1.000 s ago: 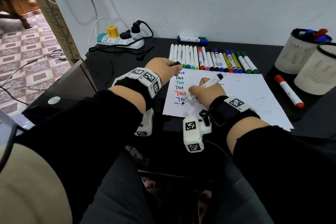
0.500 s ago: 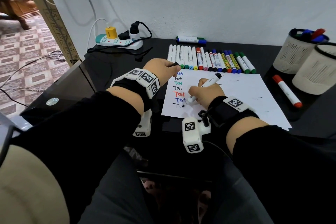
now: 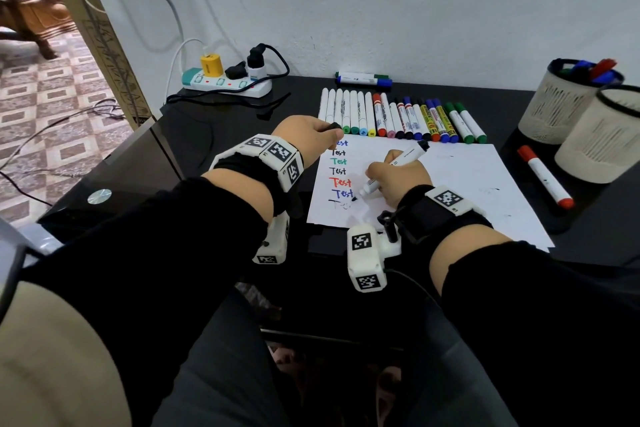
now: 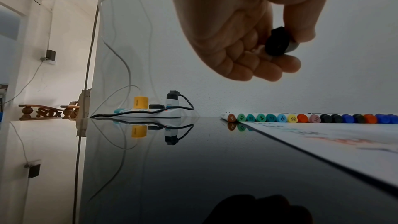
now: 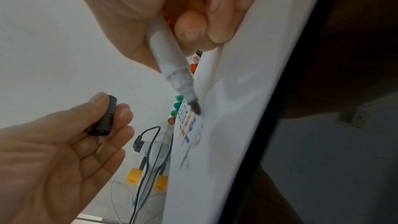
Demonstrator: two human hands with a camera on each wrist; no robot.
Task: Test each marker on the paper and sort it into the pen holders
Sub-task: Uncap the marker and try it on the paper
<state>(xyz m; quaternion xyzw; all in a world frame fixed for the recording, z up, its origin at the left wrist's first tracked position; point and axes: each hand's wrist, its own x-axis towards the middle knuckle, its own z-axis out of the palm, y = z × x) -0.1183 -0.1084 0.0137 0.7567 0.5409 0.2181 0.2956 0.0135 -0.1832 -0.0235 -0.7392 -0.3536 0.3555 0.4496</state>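
Marker test under way on the paper [image 3: 450,184].

A black marker [image 3: 398,166] is gripped by the right hand [image 3: 398,180], tip set against the sheet below a column of written "Test" words [image 3: 339,170]. Its cap [image 4: 277,43] is pinched between thumb and fingers of the left hand [image 3: 308,139], held above the sheet's far left corner. A marker row [image 3: 401,118] is laid along the far edge. Two holders [image 3: 588,125] are stood at the right, a red marker [image 3: 543,177] lying beside them.
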